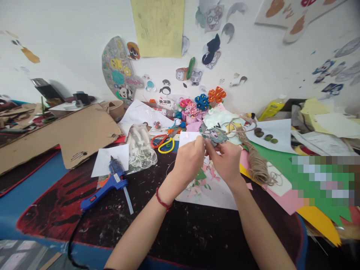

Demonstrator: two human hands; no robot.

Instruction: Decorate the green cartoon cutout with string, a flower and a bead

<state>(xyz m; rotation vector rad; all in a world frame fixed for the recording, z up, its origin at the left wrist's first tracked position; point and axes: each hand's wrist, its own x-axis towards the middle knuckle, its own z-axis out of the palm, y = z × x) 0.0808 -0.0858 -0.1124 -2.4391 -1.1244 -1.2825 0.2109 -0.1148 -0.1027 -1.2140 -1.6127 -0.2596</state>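
A grey-green paper cutout of a cartoon figure is raised above the table between my two hands. The fingers of my right hand pinch its lower edge. My left hand is closed at its left side, thumb and forefinger meeting the right fingers there; the exact grip is partly hidden. Below the hands lies a white sheet strewn with pink and green paper scraps. Scissors with red and yellow handles rest just left of the hands.
A blue hot glue gun lies at left on white paper, its cord running off the front edge. Beside it is a plastic bag with white string. Twine and coloured paper lie right; yarn flowers stand behind.
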